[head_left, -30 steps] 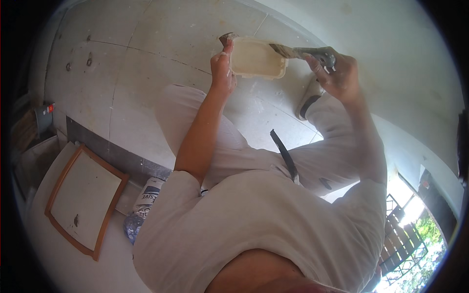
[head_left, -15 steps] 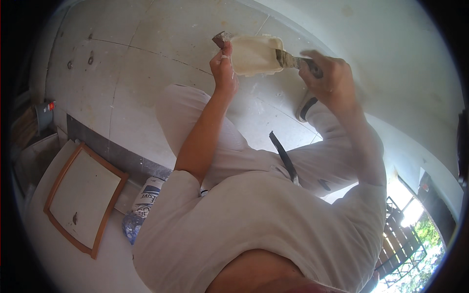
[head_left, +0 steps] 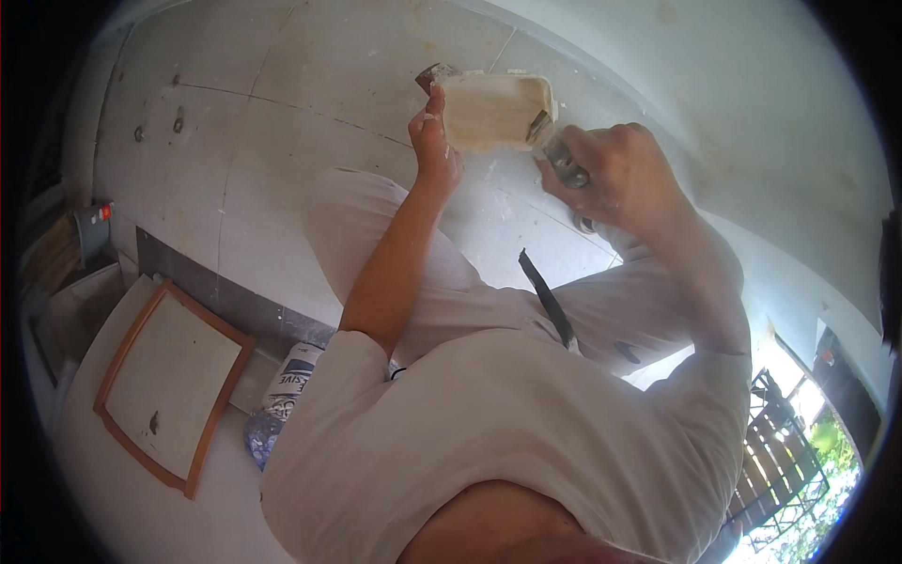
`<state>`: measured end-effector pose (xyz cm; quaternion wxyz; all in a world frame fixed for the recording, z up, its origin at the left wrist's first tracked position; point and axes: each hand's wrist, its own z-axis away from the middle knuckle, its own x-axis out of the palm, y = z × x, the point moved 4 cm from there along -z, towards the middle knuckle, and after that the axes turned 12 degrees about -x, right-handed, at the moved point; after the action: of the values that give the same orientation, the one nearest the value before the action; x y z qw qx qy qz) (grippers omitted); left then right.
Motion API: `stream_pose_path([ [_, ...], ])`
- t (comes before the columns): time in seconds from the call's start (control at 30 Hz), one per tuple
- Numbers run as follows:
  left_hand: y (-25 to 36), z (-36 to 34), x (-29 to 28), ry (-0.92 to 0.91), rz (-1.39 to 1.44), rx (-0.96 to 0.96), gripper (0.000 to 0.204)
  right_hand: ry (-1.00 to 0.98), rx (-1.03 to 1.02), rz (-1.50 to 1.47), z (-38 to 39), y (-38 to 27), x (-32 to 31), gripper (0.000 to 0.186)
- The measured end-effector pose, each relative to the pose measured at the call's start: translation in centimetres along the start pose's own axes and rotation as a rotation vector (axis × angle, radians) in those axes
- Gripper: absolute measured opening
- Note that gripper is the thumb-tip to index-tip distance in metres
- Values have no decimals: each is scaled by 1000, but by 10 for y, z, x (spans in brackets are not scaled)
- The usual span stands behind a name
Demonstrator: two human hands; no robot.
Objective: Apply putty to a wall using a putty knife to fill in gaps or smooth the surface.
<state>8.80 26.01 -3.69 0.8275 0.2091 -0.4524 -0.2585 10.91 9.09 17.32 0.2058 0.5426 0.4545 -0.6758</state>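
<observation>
A shallow cream rectangular tray (head_left: 493,108), smeared inside with off-white paste, is raised above the floor in my left hand (head_left: 435,146). The fingers grip its left end, the thumb along the edge. A brown, paste-stained flat piece (head_left: 434,77), perhaps a scraper blade, sticks out past that hand at the tray's upper left corner; how it is held is hidden. My right hand (head_left: 615,174), slightly blurred, is closed round the dark handle of a putty knife (head_left: 567,164). The knife's blade rests at the tray's lower right corner.
Beneath me spreads a grey tiled floor (head_left: 310,75) with stains and cracks. A pale wall (head_left: 752,113) rises on the right. At the left lie a wood-framed panel (head_left: 174,385) and a printed plastic bag (head_left: 287,395). A dark strip (head_left: 545,291) hangs at my waist.
My right hand has moved down and slightly left, and the putty knife has tilted, its blade now at the tray's lower right corner. The tray has shifted slightly right and down.
</observation>
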Motion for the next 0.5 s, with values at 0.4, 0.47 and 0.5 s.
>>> stream_pose_path([
  [0.4,-3,14,19,138,-56,-14,41,51,-171,-44,-17,-17,10,27],
  [0.47,-6,14,19,160,-60,-24,41,8,-184,-74,-19,-19,10,28],
  [0.5,-6,14,19,181,-65,-36,40,7,-184,-73,-20,-21,11,28],
])
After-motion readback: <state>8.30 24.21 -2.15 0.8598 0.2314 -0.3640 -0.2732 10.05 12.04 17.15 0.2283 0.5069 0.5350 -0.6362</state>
